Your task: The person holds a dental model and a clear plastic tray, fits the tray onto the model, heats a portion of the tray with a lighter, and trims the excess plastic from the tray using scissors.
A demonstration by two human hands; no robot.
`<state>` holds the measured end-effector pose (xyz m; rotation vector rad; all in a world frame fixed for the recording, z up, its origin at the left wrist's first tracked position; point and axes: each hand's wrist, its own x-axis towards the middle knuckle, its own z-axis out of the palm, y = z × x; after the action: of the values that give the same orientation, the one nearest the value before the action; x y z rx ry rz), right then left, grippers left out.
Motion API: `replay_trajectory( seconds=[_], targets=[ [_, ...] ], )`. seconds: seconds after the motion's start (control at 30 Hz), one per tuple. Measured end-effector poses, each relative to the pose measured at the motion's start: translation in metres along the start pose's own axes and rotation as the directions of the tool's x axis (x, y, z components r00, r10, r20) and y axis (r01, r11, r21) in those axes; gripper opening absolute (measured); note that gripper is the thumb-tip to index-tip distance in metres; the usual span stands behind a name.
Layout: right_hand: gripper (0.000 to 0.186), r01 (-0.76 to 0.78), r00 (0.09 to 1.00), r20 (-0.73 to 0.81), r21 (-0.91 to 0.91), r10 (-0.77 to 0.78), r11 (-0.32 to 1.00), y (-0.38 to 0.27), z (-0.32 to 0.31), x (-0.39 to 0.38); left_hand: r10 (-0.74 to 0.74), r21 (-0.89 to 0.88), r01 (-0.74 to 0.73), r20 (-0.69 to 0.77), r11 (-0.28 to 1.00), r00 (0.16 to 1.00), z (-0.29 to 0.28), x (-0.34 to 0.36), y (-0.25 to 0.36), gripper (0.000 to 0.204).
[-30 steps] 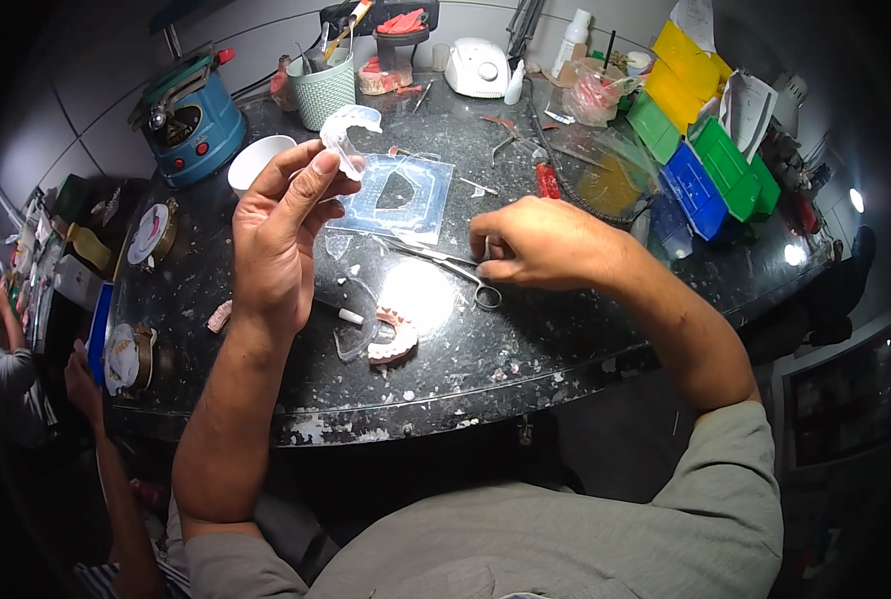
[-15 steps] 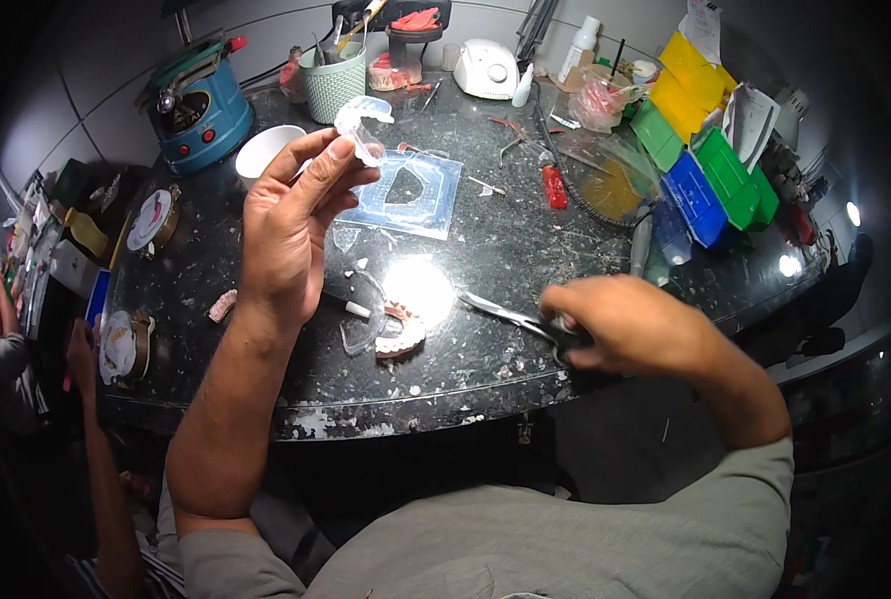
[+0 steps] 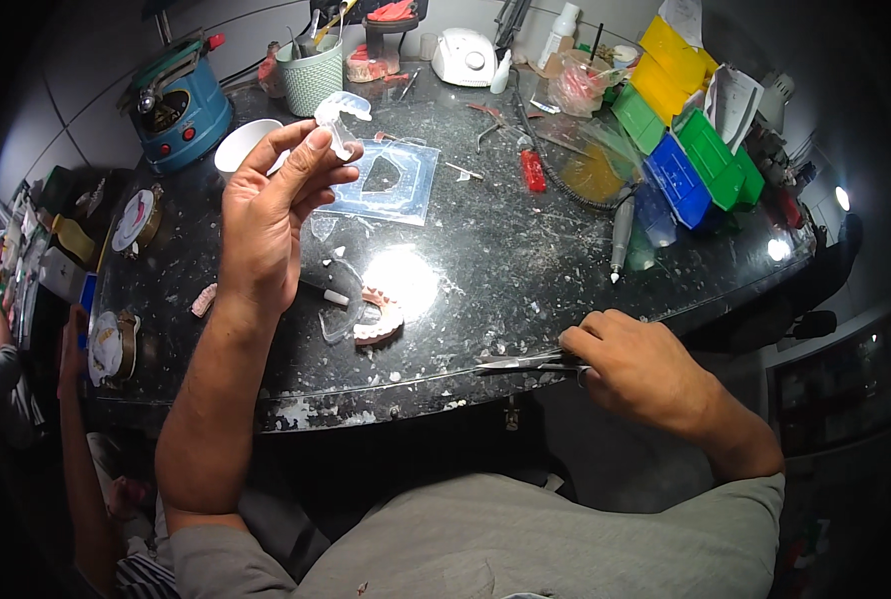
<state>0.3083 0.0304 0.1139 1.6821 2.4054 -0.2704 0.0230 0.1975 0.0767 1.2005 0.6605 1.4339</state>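
Your left hand (image 3: 266,205) is raised above the left part of the tabletop (image 3: 495,265). Its thumb and fingers are pinched together, and between them they have hold of a clear dental tray (image 3: 341,108); the curved part of this tray stands up beyond your fingertips. Your right hand (image 3: 637,367) is at the near edge, toward the right. Its fingers are bent closed around the handle end of the metal scissors (image 3: 525,362), and the handle rings are mostly hidden by the hand. The blades point to the left along the near edge; they seem a little apart at the tips, but I cannot tell if they touch the surface.

Between your two hands, nearer to the left one, lies a pink and white dental model (image 3: 380,319), with a curved clear plastic strip (image 3: 336,327) just beside it on the left. Farther away, behind your left hand, a clear sheet (image 3: 418,195) lies flat, with a hole cut in its middle. At the far left you have a white bowl (image 3: 234,150) and a pale green basket (image 3: 311,85) holding tools. On the right, a grey handpiece (image 3: 622,240) lies near the blue bin (image 3: 677,180).
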Motion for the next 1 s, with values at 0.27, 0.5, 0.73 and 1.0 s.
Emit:
replay_trajectory(
  seconds=[0.27,0.5,0.73,1.0],
  targets=[
    [0.031,0.091,0.995,-0.043,0.133,-0.086,0.987,0.011,-0.003,0.000,0.015,0.003,-0.015,-0.001,1.000,1.000,0.000,-0.001,0.000,0.025],
    [0.027,0.144,0.978,-0.137,0.989,-0.156,0.035,0.009,0.014,0.067,0.061,-0.006,-0.061,0.043,0.998,0.997,0.000,0.000,0.000,0.026],
    [0.089,0.244,0.969,-0.167,0.766,-0.182,0.595,-0.021,-0.008,0.175,0.059,-0.037,-0.061,-0.042,0.997,0.997,0.001,-0.004,-0.001,0.025],
    [0.085,0.328,0.945,-0.247,0.721,-0.216,0.610,-0.025,0.006,0.170,0.072,0.078,-0.065,-0.088,0.995,0.994,0.015,-0.012,-0.005,0.024]
  ],
)
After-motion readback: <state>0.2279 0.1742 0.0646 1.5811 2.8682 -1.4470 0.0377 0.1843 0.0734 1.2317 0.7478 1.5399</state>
